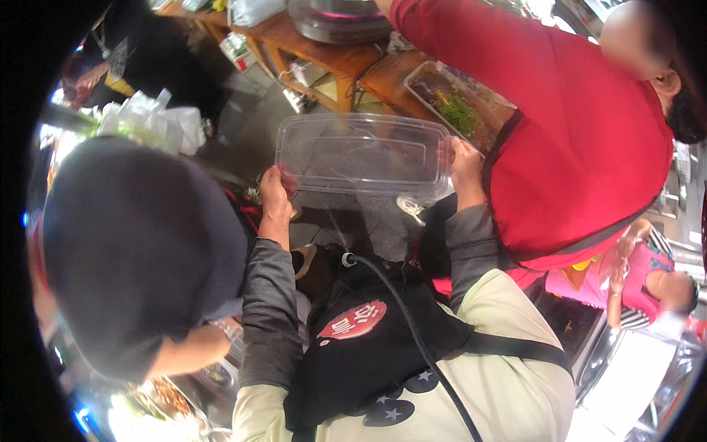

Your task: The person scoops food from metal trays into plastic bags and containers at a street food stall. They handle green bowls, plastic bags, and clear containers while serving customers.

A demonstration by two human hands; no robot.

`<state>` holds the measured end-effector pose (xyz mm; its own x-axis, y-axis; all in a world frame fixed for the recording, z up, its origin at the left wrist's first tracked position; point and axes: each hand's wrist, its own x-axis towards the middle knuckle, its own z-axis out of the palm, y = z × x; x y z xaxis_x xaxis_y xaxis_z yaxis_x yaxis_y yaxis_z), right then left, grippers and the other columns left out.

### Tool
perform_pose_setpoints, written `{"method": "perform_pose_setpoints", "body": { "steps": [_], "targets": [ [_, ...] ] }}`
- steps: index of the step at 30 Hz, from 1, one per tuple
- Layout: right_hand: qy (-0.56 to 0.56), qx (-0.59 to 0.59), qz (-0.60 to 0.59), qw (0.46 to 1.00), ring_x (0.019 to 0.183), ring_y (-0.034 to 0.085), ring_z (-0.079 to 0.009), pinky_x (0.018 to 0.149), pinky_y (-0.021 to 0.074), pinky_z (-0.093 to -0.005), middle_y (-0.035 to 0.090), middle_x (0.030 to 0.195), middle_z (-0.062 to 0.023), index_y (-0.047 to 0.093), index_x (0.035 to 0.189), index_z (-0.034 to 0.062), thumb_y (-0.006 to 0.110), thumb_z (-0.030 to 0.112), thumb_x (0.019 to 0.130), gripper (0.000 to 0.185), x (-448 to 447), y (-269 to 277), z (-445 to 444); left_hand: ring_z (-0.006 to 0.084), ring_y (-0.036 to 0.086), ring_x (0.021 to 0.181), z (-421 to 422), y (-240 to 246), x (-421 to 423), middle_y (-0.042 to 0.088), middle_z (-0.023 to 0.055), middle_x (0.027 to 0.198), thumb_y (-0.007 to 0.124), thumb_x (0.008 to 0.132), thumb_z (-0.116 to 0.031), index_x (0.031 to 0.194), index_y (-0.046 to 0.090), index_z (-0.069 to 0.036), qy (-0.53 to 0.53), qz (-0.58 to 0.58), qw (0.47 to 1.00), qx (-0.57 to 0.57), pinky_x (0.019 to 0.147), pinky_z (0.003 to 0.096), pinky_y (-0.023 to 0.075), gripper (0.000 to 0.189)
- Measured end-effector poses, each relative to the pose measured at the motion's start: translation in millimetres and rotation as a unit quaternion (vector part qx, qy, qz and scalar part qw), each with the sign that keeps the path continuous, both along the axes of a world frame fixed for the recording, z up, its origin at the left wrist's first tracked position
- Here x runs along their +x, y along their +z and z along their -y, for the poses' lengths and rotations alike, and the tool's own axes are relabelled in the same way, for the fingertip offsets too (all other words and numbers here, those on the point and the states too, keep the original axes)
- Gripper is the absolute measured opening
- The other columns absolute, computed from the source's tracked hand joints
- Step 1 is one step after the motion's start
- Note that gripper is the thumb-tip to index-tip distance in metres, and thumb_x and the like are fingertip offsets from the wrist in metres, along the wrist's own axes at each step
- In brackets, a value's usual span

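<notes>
A clear plastic rectangular container (364,157) is held out in front of my body, gripped at both short ends. My left hand (276,190) closes on its left end, with the fingers partly seen through the plastic. On the opposite end, my right hand (465,160) grips the rim near the upper corner. Nothing can be made out inside the container, and the floor shows through it. Whether it is a tub or a lid for one, I cannot tell.
A person in a red top (580,132) stands close at my right; one in a dark cap (143,248) is close at my left. Ahead are a wooden table (337,58), a clear tub with greens (458,110) and a round dark appliance (339,22). White plastic bags (154,121) lie at upper left.
</notes>
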<state>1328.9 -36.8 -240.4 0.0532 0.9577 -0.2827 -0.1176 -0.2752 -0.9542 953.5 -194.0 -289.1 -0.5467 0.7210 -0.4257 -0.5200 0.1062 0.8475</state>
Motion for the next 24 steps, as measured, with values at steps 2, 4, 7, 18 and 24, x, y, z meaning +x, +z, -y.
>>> {"method": "perform_pose_setpoints", "body": {
  "steps": [2,4,7,18,24],
  "targets": [
    [-0.023,-0.032,-0.038,0.998,0.074,0.065,-0.0182,0.063,0.0536,-0.0308,0.067,0.093,-0.0113,0.055,0.118,-0.0054,0.051,0.012,0.096,0.028,5,-3,4,0.0124,0.058,0.067,-23,1,1,0.06,0.0005,0.081,0.046,0.101,-0.023,0.106,0.06,-0.006,-0.023,0.016,1.0,0.013,0.056,0.0258,0.0461,0.023],
    [-0.036,-0.008,0.03,0.999,0.073,0.065,-0.0181,0.062,0.0533,-0.0305,0.067,0.093,-0.0111,0.055,0.117,-0.0053,0.051,0.011,0.096,0.028,8,-1,9,0.0127,0.058,0.067,-43,2,4,0.06,0.0007,0.081,0.046,0.101,-0.023,0.109,0.06,-0.006,-0.037,0.011,0.999,0.008,0.056,0.0262,0.0459,0.023],
    [-0.075,0.022,0.102,0.992,0.071,0.065,-0.0182,0.06,0.0524,-0.0306,0.066,0.092,-0.0117,0.054,0.119,-0.0046,0.049,0.01,0.095,0.028,14,4,18,0.0116,0.057,0.065,-62,1,12,0.061,0.0002,0.08,0.048,0.1,-0.027,0.109,0.061,-0.008,-0.073,0.022,0.997,0.004,0.055,0.0256,0.0441,0.025],
    [-0.185,0.155,0.273,0.931,0.062,0.062,-0.0188,0.052,0.0503,-0.0314,0.062,0.084,-0.0131,0.056,0.111,-0.0033,0.041,0.001,0.093,0.024,19,-24,-13,0.0105,0.053,0.066,-164,19,36,0.063,0.0046,0.092,0.039,0.099,-0.019,0.13,0.053,-0.008,-0.159,-0.003,0.987,-0.02,0.056,0.0247,0.0422,0.035],
    [-0.25,0.079,0.113,0.958,0.07,0.064,-0.0181,0.059,0.0516,-0.0297,0.065,0.089,-0.0096,0.059,0.112,-0.0038,0.045,0.007,0.094,0.025,31,-26,-22,0.0117,0.054,0.068,-208,-6,41,0.062,0.0053,0.094,0.039,0.099,-0.018,0.131,0.05,-0.006,-0.196,-0.026,0.98,-0.013,0.058,0.0273,0.0435,0.035]
  ]
}}
